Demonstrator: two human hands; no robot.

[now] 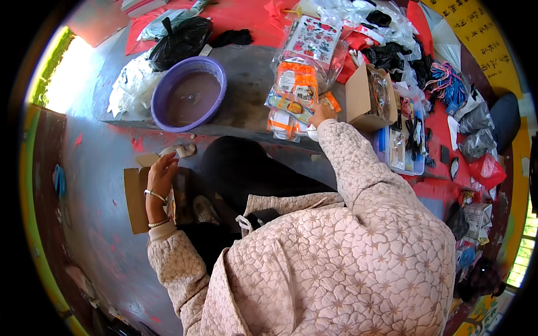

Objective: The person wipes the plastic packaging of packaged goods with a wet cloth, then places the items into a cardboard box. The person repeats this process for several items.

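My right hand is closed on the right end of a yellow-and-blue flat packet, which lies over orange-and-white plastic packets on the dark raised ledge. More orange packets stick out below it at the ledge's edge. My left hand, with bracelets at the wrist, hangs over an open cardboard box at the lower left. Its fingers are bent and close together; whether anything is in them is hidden. A small printed piece shows beside that wrist.
A purple basin of murky water stands on the ledge, beside white and black plastic bags. Right of my right hand are an open cardboard carton and a clear plastic bin. Coloured cords lie farther right.
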